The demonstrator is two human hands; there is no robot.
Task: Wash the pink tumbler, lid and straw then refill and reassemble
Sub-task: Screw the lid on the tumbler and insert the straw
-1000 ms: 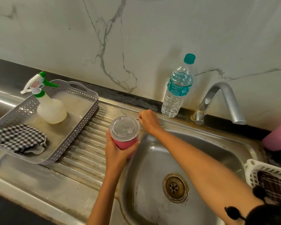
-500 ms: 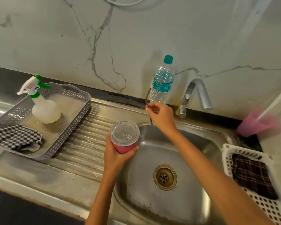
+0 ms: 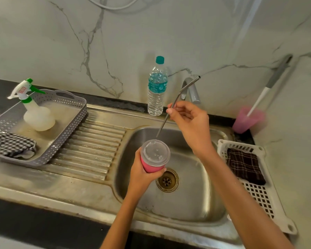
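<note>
My left hand grips the pink tumbler over the sink basin, just left of the drain. A clear lid sits on top of the tumbler. My right hand pinches a bent metal straw near its middle. The straw is held aloft and slanted, its lower tip hanging a little above the lid's far edge, its bent upper end in front of the tap.
A water bottle with a teal cap stands behind the sink. A grey tray on the drainboard holds a spray bottle and a checked cloth. At right are a white basket with a dark cloth and a pink cup.
My right hand picked the straw up from the ledge behind the drainboard and carried it right and upward. My left hand moved the lidded tumbler from the drainboard's edge over the basin.
</note>
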